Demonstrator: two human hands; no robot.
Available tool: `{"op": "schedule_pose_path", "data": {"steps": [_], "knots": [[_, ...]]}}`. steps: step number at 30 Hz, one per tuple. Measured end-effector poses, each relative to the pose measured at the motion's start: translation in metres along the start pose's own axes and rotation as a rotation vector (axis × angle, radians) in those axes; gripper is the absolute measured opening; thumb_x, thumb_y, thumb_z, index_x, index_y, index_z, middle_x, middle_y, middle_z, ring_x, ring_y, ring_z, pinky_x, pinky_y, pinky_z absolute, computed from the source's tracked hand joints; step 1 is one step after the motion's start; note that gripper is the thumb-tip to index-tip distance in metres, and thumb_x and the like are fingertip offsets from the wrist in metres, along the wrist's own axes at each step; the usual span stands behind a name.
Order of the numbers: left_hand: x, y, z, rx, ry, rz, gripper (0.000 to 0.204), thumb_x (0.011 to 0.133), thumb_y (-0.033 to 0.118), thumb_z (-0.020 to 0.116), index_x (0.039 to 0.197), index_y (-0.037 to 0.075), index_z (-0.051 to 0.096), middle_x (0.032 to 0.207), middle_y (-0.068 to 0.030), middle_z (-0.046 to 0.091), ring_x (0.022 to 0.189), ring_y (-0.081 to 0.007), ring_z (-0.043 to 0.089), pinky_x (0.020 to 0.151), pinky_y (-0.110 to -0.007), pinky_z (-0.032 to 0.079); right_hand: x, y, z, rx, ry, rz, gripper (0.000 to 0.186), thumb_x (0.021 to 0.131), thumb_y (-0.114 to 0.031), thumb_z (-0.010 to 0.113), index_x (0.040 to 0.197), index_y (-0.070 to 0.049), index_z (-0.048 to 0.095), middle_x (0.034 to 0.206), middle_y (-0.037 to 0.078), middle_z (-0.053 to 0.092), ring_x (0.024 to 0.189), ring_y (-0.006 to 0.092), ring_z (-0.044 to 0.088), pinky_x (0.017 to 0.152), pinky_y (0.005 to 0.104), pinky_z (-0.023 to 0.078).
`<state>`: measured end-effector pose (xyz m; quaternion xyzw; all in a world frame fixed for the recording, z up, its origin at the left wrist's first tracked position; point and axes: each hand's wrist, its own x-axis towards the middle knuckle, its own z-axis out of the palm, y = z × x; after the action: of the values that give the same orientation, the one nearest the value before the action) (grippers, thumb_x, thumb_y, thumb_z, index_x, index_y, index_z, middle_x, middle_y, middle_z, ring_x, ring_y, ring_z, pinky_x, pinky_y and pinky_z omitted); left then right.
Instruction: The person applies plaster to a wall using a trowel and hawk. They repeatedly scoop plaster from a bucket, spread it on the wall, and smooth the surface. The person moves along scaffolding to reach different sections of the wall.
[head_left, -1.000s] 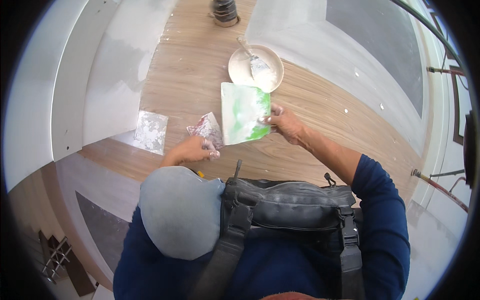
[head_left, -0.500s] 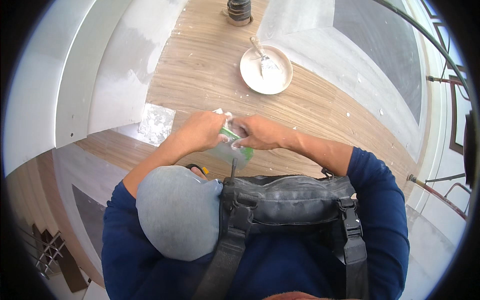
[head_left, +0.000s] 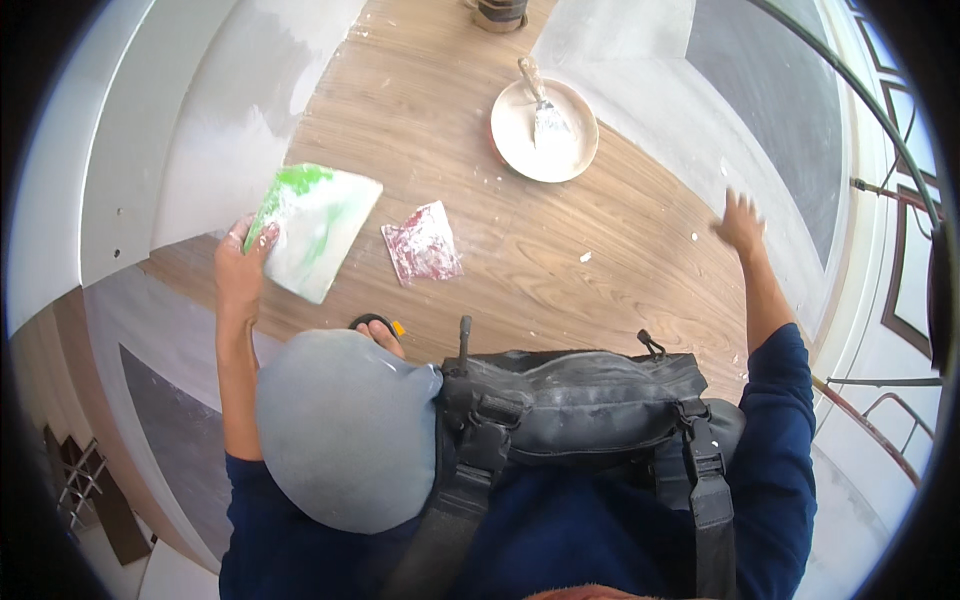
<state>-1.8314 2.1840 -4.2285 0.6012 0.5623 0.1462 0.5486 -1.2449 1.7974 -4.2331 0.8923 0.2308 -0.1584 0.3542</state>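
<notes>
Our round cream bowl (head_left: pixel 503 112) holds white paste (head_left: pixel 565 152) and a metal-bladed putty knife (head_left: pixel 546 114); our left fingers (head_left: pixel 267 237) pinch a green-and-white rectangular sheet (head_left: pixel 318 228); our right fingers (head_left: pixel 742 207) spread wide

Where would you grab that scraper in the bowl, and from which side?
Probably by the scraper's handle, from above and beyond the bowl's far rim: the handle sticks out past it, away from the person, while the blade lies in white paste. The right hand looks empty, so it seems freer.
</notes>
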Motion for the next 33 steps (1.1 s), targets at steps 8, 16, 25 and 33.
{"op": "schedule_pose_path", "data": {"steps": [8,16,25,33], "knots": [[0.015,-0.041,0.138,-0.700,-0.284,-0.323,0.047,0.090,0.007,0.062,0.133,-0.005,0.046,0.118,-0.0157,0.063,0.104,-0.0219,0.063,0.091,-0.036,0.051,0.015,-0.262,-0.150,0.492,0.508,-0.814,0.066,0.093,-0.019,0.061,0.152,-0.017,0.033,0.157,0.011,0.033,0.140,0.0319,0.037,0.115,0.0438,0.036],[0.026,-0.038,0.191,-0.743,-0.314,-0.310,0.042,0.086,-0.002,0.060,0.124,-0.013,0.047,0.113,-0.0201,0.062,0.098,-0.0226,0.065,0.082,-0.036,0.053,-0.030,-0.243,-0.172,0.632,0.245,-0.844,0.019,0.090,-0.003,0.057,0.108,0.000,0.050,0.103,0.020,0.066,0.093,0.0368,0.065,0.085,0.0449,0.052],[0.025,-0.033,0.228,-0.572,-0.446,-0.195,0.026,0.083,0.000,0.061,0.107,-0.012,0.058,0.100,-0.0173,0.066,0.089,-0.0202,0.064,0.077,-0.033,0.050,-0.046,-0.217,-0.141,0.398,0.651,-0.791,0.016,0.090,-0.008,0.063,0.101,0.003,0.067,0.097,0.020,0.068,0.088,0.0307,0.069,0.074,0.0390,0.056],[0.020,-0.029,0.242,-0.455,-0.495,-0.121,0.028,0.086,0.003,0.060,0.108,-0.013,0.060,0.099,-0.0181,0.067,0.088,-0.0206,0.064,0.078,-0.034,0.050,-0.091,-0.229,-0.117,0.109,0.343,-0.774,0.018,0.085,-0.004,0.057,0.079,0.002,0.073,0.077,0.023,0.070,0.070,0.0306,0.072,0.061,0.0389,0.056]]}}
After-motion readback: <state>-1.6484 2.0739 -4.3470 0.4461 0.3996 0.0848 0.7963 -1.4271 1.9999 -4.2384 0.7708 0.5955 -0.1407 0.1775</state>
